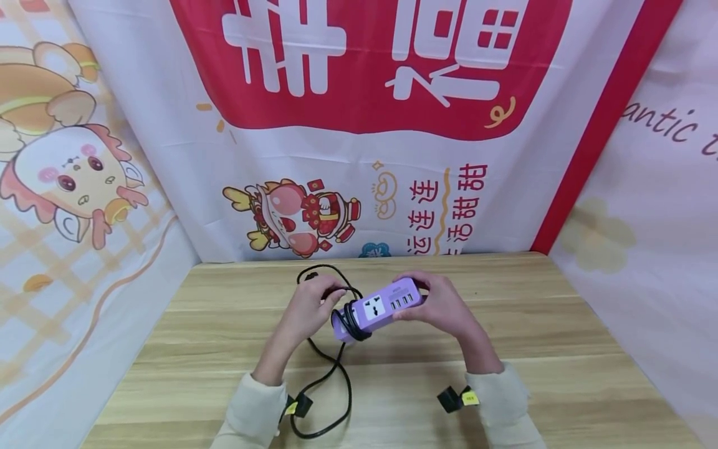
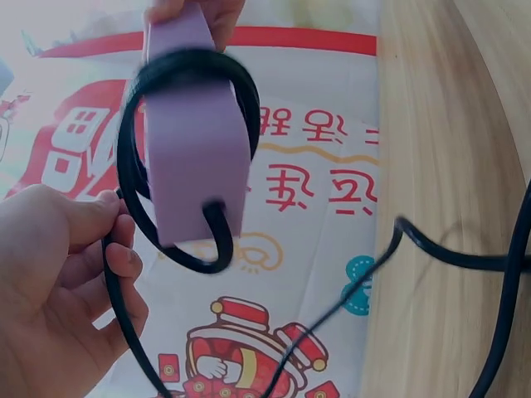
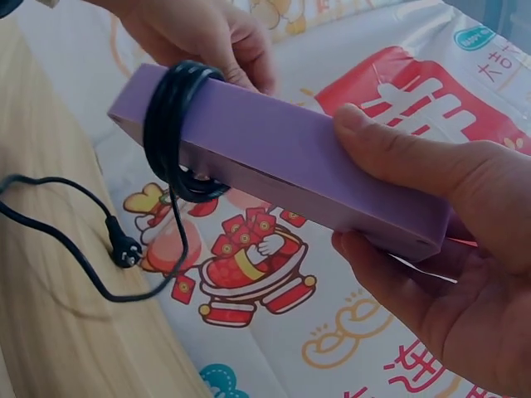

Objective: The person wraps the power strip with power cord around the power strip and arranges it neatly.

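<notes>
Black cord [image 3: 166,124] is pinched between the fingers and thumb of the left hand [image 1: 305,308], beside the coils wound round one end of the purple power strip [image 1: 386,305]; the right hand [image 1: 443,305] grips the strip's other end, holding it tilted above the table [image 1: 224,324]. Should the left pinch slacken, the coils could loosen or slide off the nearby end; a hard tug might twist the strip from the right hand. Farther out, the trailing length and its plug [image 3: 126,249] could snag or tangle.
</notes>
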The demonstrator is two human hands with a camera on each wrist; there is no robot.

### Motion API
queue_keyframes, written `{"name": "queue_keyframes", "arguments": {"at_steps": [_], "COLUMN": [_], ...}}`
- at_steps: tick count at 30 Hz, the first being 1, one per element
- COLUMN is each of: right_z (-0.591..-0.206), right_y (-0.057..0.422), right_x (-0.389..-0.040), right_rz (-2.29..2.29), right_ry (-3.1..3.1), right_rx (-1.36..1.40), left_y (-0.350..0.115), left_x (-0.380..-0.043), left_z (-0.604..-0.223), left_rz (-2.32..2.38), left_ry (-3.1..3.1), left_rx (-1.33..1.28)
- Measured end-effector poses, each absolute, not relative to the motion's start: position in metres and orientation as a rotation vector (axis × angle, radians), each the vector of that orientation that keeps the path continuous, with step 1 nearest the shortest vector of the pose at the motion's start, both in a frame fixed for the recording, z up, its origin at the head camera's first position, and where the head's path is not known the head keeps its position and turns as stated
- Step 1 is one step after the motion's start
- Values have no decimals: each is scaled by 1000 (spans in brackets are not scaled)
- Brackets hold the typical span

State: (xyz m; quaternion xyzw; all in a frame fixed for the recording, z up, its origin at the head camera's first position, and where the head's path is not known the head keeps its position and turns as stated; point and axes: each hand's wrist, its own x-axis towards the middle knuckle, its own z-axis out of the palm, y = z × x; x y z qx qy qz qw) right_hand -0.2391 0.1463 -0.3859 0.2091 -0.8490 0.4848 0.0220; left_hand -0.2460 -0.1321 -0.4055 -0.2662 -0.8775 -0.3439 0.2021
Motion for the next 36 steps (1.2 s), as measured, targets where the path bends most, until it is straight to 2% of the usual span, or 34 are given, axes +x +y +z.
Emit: {"name": "queue_keyframes", "arguments": {"at_steps": [19,36], "right_z": [-393,-401], "right_y": [129,139], "right_x": [-241,-250], "right_rz": [1320,1355], "right_ry": [-2400,-2217], "right_rx": [405,222], "left_y": [-115,-108], "left_x": [-243,-235], "left_z": [-407,-406], "left_rz": [-1093,-1402], "left_ry": [-2335,-2430], "left_rx": [-573,-754]}}
